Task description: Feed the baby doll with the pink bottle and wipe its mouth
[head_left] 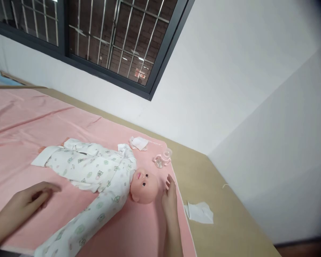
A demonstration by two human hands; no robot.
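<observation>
Lying face-up mid-blanket: baby doll (101, 178) in printed white sleepsuit on pink blanket (21, 117). Beside its head, right hand (169, 198), open, holding nothing. Near its leg, left hand (33, 198), loosely curled, empty. No readable writing

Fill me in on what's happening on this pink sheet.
A baby doll in a white printed sleepsuit lies on its back on a pink sheet spread over a table. The person's right hand rests open beside the doll's head; the left hand lies on the sheet near its leg, holding nothing. A baby bottle and folded tissues lie past the head.
</observation>
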